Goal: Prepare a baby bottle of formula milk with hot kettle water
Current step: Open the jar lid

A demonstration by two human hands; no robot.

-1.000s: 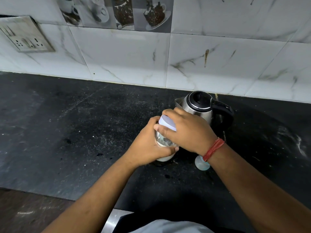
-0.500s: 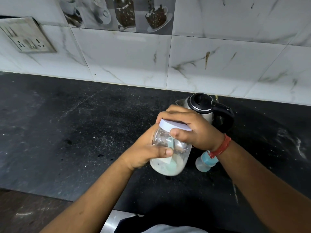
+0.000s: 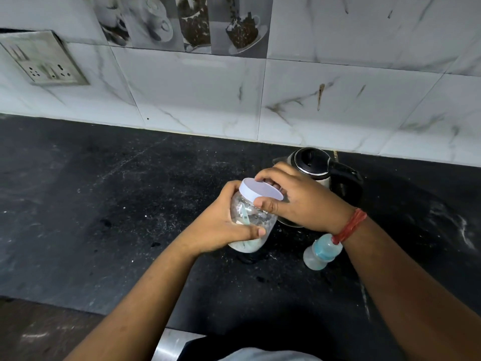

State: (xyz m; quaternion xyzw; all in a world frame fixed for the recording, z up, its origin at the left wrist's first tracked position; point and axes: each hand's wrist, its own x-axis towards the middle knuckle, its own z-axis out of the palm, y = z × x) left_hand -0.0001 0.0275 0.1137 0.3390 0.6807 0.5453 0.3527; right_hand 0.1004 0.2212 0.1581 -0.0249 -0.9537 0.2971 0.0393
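Jar (image 3: 251, 222): lifted off the surface (image 3: 104, 204), now tilted in left hand (image 3: 221, 225); right hand (image 3: 299, 201) shifted from covering the lid (image 3: 260, 191) to gripping its rim; baby bottle (image 3: 321, 252) more exposed.

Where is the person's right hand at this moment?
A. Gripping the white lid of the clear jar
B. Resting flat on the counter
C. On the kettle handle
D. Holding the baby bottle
A: the right hand curls round the white lid of the clear jar, which the left hand holds off the counter.
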